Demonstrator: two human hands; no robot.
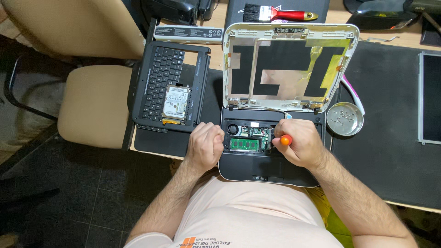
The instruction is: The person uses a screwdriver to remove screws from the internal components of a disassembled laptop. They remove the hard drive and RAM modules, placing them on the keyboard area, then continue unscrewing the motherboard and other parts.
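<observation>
The right hand [298, 144] is closed around an orange-handled screwdriver [285, 140], its tip down in the opened laptop base [271, 156]. The left hand [205, 144] is curled into a loose fist holding nothing visible, resting at the base's 9 o'clock edge. A green memory module [245, 144] lies between the hands. At 12 o'clock stands the stripped screen lid [289, 64]; at 3 o'clock a round metal dish [344, 118]; at 10 o'clock a keyboard panel [167, 85] bearing a hard drive [176, 102]. A paintbrush [275, 14] lies further off on the surface [390, 147].
</observation>
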